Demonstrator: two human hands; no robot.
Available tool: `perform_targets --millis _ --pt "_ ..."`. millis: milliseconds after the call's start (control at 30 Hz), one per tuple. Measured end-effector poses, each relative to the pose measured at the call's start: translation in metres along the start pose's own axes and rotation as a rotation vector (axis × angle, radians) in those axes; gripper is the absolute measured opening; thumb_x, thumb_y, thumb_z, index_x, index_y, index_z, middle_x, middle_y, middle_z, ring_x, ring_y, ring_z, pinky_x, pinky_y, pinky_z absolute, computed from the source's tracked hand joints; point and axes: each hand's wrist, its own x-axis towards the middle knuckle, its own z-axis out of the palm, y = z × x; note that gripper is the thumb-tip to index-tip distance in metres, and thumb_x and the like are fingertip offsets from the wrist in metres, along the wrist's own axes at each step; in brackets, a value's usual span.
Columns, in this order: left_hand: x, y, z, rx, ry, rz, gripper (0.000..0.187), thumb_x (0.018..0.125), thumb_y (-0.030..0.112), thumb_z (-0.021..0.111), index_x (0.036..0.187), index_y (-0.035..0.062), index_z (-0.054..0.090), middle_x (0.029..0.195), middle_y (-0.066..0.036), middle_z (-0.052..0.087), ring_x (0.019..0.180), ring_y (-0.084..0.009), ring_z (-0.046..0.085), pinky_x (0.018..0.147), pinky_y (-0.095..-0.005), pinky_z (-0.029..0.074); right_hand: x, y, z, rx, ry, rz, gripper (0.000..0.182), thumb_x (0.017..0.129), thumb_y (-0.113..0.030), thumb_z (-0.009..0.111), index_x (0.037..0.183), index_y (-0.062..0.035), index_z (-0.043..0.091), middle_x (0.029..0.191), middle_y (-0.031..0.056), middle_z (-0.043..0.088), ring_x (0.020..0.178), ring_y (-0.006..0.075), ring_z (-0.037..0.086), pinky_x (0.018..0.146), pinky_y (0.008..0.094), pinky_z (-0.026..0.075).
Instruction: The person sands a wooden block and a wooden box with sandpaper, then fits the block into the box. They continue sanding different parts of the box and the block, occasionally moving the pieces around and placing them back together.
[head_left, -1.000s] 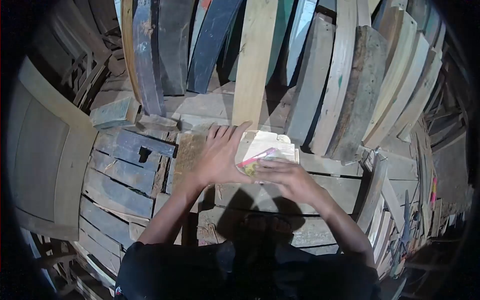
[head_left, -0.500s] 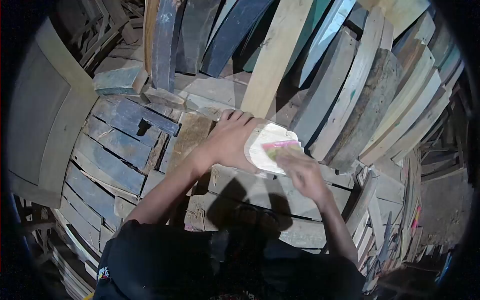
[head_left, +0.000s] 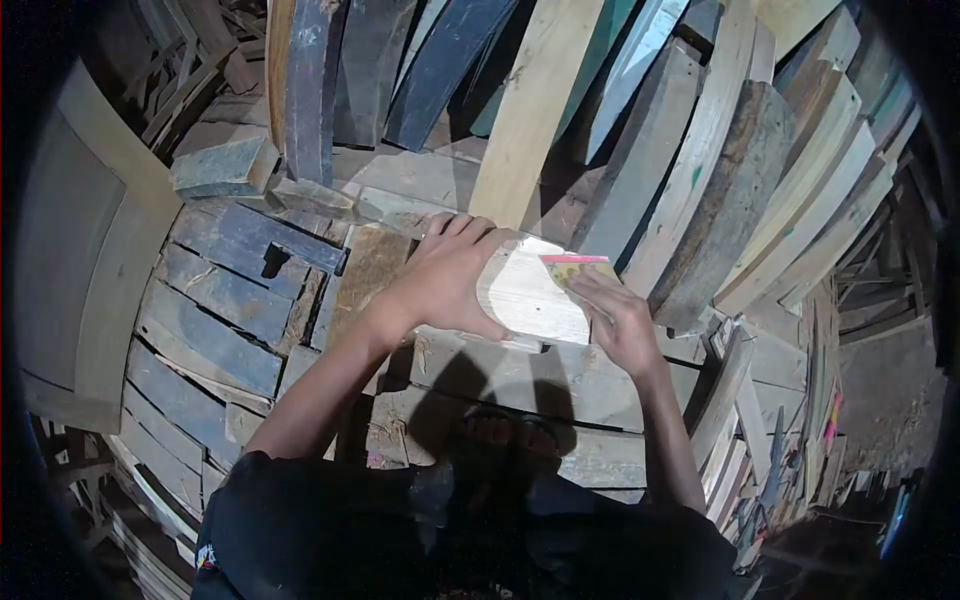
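A pale wooden board point(head_left: 530, 305) with a bright, smooth upper face lies in front of me. My left hand point(head_left: 455, 275) is wrapped over its left part, fingers at the far edge and thumb along the near edge. On the board's right part, my right hand point(head_left: 618, 318) presses a flat yellow-green pad point(head_left: 567, 270) with a pink edge, the fingers lying over it and hiding much of it. A small dark spot shows on the bare wood between the hands. Under my left wrist is a brown wooden block point(head_left: 365, 290).
Long planks point(head_left: 530, 110) lean side by side beyond the board. Slatted bluish boards point(head_left: 215, 310) lie at the left, beside a panelled door point(head_left: 95, 250). A short bluish block point(head_left: 225, 168) sits at the back left. Thin offcuts point(head_left: 770, 470) are heaped at the right.
My right hand has slid slightly right with the pad, baring more of the board's face. My left hand keeps its hold. The whole view has shifted a little.
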Motion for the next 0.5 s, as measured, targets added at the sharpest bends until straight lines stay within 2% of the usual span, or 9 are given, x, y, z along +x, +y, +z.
perform_targets --millis 100,200,233,267,367,467,500 --pt "0.001 0.001 -0.004 0.012 -0.021 -0.013 0.12 0.05 0.057 0.096 0.151 0.0045 0.058 0.14 -0.02 0.061 0.137 -0.039 0.054 0.124 -0.0545 0.032 -0.009 -0.042 0.01 0.066 -0.176 -0.154 0.043 0.087 0.003 0.074 0.129 -0.0064 0.081 0.139 0.0139 0.076 0.136 0.0295 0.07 0.117 0.0451 0.056" --pt "-0.002 -0.001 0.0 0.008 0.033 0.014 0.12 0.049 0.057 0.096 0.151 0.0047 0.058 0.139 -0.02 0.062 0.136 -0.0389 0.055 0.123 -0.0548 0.033 -0.004 -0.014 0.005 0.025 -0.139 -0.157 0.044 0.088 0.005 0.073 0.13 -0.0064 0.081 0.138 0.0148 0.077 0.135 0.0302 0.071 0.118 0.0447 0.055" --pt "-0.001 -0.001 0.0 0.025 0.019 0.008 0.12 0.049 0.056 0.097 0.151 0.0052 0.058 0.138 -0.019 0.062 0.135 -0.0387 0.056 0.123 -0.0548 0.033 0.002 -0.003 0.004 0.055 -0.065 0.018 0.045 0.089 0.007 0.07 0.13 -0.0057 0.08 0.137 0.0158 0.077 0.134 0.0313 0.071 0.119 0.0446 0.055" --pt "-0.003 0.001 0.001 0.014 0.002 -0.003 0.119 0.05 0.055 0.096 0.151 0.0052 0.058 0.138 -0.019 0.063 0.135 -0.0386 0.055 0.123 -0.0546 0.033 0.003 0.002 -0.001 0.0 0.0 0.049 0.046 0.088 0.009 0.069 0.131 -0.0048 0.08 0.134 0.0164 0.078 0.133 0.0322 0.072 0.119 0.0449 0.055" --pt "-0.001 0.003 -0.006 0.011 -0.029 -0.024 0.117 0.051 0.053 0.096 0.151 0.0053 0.059 0.138 -0.019 0.063 0.136 -0.0385 0.055 0.124 -0.0538 0.033 -0.011 -0.037 0.014 0.063 -0.142 -0.089 0.045 0.089 0.008 0.069 0.13 -0.0063 0.081 0.136 0.0173 0.077 0.134 0.0311 0.071 0.119 0.045 0.055" --pt "-0.004 0.005 -0.007 -0.001 -0.005 -0.004 0.118 0.05 0.054 0.097 0.151 0.0052 0.059 0.138 -0.02 0.062 0.137 -0.0391 0.054 0.123 -0.0532 0.033 -0.014 -0.018 0.018 0.189 -0.14 -0.085 0.048 0.087 0.009 0.07 0.13 -0.0079 0.081 0.138 0.0153 0.077 0.134 0.0295 0.071 0.122 0.046 0.052" --pt "-0.004 0.005 -0.004 0.003 0.013 0.005 0.12 0.05 0.056 0.097 0.152 0.0049 0.058 0.139 -0.02 0.062 0.137 -0.0402 0.054 0.122 -0.0532 0.034 -0.011 -0.007 0.015 0.191 -0.085 -0.01 0.047 0.087 0.008 0.07 0.13 -0.0078 0.081 0.138 0.0152 0.077 0.135 0.0294 0.071 0.123 0.046 0.052"
